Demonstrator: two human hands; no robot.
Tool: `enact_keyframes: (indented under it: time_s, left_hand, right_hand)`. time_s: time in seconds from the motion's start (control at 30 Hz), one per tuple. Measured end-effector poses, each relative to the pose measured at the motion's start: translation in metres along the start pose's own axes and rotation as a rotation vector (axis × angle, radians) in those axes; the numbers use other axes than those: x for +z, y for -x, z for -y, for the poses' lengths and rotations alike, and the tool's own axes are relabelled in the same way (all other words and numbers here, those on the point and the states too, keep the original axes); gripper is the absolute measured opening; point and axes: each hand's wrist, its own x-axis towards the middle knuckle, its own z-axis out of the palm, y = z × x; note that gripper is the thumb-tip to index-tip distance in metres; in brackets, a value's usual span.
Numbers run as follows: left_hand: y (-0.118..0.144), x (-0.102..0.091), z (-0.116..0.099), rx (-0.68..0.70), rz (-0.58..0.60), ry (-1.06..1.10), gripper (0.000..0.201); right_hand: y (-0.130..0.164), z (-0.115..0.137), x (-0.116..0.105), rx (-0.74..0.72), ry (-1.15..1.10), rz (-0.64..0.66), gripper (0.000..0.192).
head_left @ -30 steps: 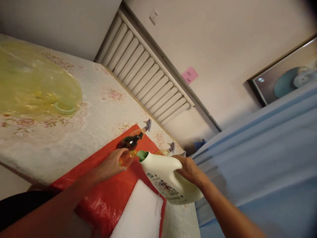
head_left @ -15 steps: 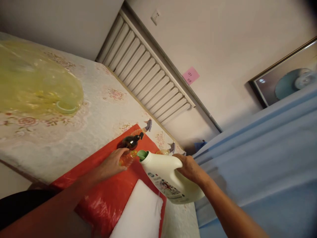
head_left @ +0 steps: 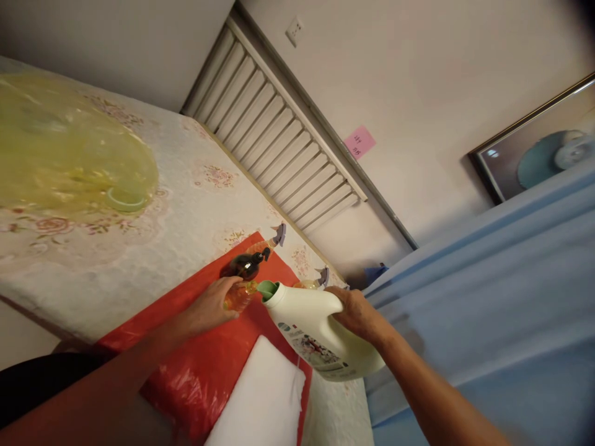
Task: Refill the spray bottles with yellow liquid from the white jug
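Observation:
My right hand (head_left: 354, 313) is closed round the handle of a large cream detergent jug (head_left: 320, 328), which is tipped to the left. The jug's green spout (head_left: 268, 289) meets the mouth of a small clear bottle (head_left: 239, 297) with an orange tint. Fingers of my left hand (head_left: 218, 303) are wrapped round that bottle. Right behind it is a dark pump bottle (head_left: 246, 265). Spray bottles with grey trigger heads (head_left: 279, 234) stand farther back; the jug partly hides one of them (head_left: 320, 279).
Beneath the bottles lies a red plastic sheet (head_left: 186, 378) with a white cloth or pad (head_left: 263, 396) on it. A yellow plastic bag (head_left: 69, 148) rests on the floral tablecloth (head_left: 186, 210). Behind are a radiator (head_left: 279, 124) and, at right, a blue curtain (head_left: 502, 279).
Both hands, the jug and the small bottle hold nearly the same position. The view has shifted very slightly.

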Motion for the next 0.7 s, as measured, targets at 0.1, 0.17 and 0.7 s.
enact_keyframes:
  time_s: [0.1, 0.17, 0.7]
  left_hand:
    - [-0.0003, 0.0005, 0.0009, 0.0, 0.002, -0.005, 0.064]
    - [-0.0006, 0.001, 0.0016, -0.001, 0.004, -0.008, 0.065]
    - [-0.0002, 0.0012, 0.0016, 0.002, 0.006, -0.01, 0.069]
  right_hand:
    - [-0.0001, 0.0013, -0.0008, 0.008, 0.003, 0.0, 0.024]
    - [-0.0004, 0.0011, -0.0007, 0.015, 0.009, -0.002, 0.025]
    - [-0.0024, -0.0035, 0.0017, 0.007, 0.041, -0.004, 0.025]
